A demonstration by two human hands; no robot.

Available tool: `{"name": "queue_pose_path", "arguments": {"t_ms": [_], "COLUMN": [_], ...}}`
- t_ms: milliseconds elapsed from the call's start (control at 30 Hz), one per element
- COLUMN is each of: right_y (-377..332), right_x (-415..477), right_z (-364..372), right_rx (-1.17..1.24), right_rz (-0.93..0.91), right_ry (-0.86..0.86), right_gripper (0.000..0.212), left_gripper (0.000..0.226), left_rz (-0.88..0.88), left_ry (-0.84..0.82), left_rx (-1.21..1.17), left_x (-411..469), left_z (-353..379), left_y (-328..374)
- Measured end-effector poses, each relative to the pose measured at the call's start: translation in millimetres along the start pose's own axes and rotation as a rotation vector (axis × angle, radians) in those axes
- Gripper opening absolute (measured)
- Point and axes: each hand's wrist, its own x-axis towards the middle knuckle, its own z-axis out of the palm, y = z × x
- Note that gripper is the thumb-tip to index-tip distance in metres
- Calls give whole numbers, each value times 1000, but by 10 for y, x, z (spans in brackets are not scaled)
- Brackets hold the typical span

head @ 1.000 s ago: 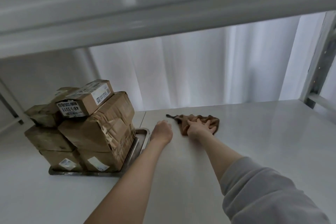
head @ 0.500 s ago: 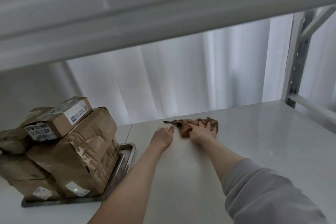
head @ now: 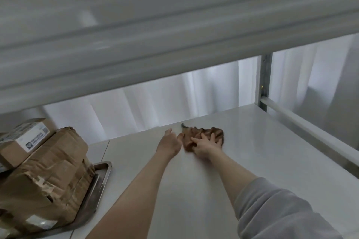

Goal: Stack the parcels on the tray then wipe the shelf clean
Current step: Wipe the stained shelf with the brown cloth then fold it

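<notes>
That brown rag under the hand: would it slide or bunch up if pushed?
Probably floppy: the brown cloth lies crumpled in folds. It would likely slide easily, since the white shelf looks smooth and glossy. Pressed by the right hand, fingers spread, it should travel along, loose edges perhaps trailing.

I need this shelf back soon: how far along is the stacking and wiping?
Done: the parcels sit stacked on the tray. In hand: the right hand presses the brown cloth on the shelf, the left hand beside it. Left: the rest of the wiping; how much is already wiped cannot be told.
</notes>
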Motion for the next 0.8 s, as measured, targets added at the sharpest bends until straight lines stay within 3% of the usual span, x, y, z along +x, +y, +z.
{"name": "queue_pose_path", "arguments": {"t_ms": [67,167,300,400,500,567,667,800], "right_y": [-87,69,683,1066,1205,1290,1506,1737], "right_x": [-140,-290,-376,-530,-624,-698,-829,-913], "right_z": [74,33,-165,-331,-404,-440,-510,-616], "right_rx": [2,53,87,99,219,343,317,291], "right_rz": [-152,-210,-37,105,65,69,180,203], "right_ry": [-48,-64,4,25,38,185,393,388], "right_gripper": [49,47,52,53,52,48,43,41], "left_gripper": [56,54,41,45,38,33,32,47], "left_rz": [2,10,38,7,24,56,73,25], "left_ry": [7,-36,-67,-117,-122,-62,52,16], "left_rx": [-12,-28,-54,5,50,19,9,60], "left_x": [-13,-91,-245,-388,-500,-570,-684,-732], "left_z": [44,175,329,443,561,647,760,955], "left_y": [167,483,770,911,1087,1257,1533,1800]}}
